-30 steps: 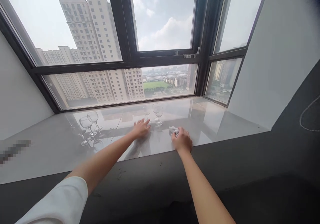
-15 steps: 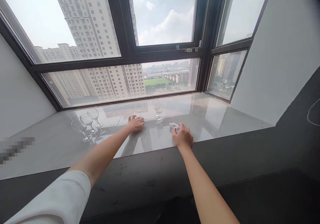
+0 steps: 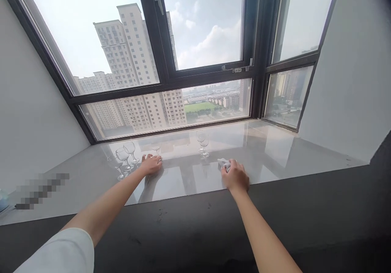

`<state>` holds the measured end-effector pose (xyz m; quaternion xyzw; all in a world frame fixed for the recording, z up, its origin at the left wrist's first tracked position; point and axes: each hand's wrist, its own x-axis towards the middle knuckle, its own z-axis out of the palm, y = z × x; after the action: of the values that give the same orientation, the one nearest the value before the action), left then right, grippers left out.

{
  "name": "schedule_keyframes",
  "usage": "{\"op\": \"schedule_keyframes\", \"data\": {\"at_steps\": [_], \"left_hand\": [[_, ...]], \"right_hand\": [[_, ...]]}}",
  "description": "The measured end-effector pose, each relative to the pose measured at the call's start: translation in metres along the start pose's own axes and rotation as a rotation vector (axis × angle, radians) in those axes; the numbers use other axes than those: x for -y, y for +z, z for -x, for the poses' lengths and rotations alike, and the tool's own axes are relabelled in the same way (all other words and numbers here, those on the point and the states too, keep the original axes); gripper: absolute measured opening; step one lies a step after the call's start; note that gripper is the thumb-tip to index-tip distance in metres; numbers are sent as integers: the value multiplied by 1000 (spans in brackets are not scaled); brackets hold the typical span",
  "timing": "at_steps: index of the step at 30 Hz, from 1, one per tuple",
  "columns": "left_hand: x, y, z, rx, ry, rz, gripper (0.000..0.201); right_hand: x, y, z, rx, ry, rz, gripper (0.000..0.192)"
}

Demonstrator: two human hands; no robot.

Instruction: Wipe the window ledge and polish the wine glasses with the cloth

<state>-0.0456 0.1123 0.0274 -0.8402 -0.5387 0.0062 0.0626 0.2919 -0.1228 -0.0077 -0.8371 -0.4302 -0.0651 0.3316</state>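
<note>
My left hand [image 3: 152,165] is at a clear wine glass [image 3: 156,147] on the glossy windowsill, its fingers at the low part of the glass. The hand covers much of the stem and foot. Left of it, several clear stemmed glasses [image 3: 122,154] stand close together. Two more wine glasses [image 3: 204,139] stand upright between my hands, one partly behind the other. My right hand [image 3: 237,176] rests near the sill's front edge, closed around a crumpled pale cloth [image 3: 224,164] that pokes out past the fingers.
The grey tiled sill [image 3: 189,179] ends in a front edge above a dark wall. Behind it are dark-framed windows [image 3: 165,92] with a latch [image 3: 237,70]. White walls stand on both sides. A pixelated patch and a bluish object [image 3: 3,202] are at far left.
My left hand and its wine glass have moved left along the sill, towards the grouped glasses. My right hand stays on the cloth. The view has shifted, showing more sill at left.
</note>
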Motion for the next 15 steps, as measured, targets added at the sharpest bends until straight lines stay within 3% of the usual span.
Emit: {"op": "schedule_keyframes", "data": {"at_steps": [7,15], "left_hand": [[30,10,10,2,-88,-39,52],[42,21,21,-66,-141,-14,56]], "right_hand": [[0,3,-2,-13,-7,18,30],[-1,5,-2,-46,-27,24,27]]}}
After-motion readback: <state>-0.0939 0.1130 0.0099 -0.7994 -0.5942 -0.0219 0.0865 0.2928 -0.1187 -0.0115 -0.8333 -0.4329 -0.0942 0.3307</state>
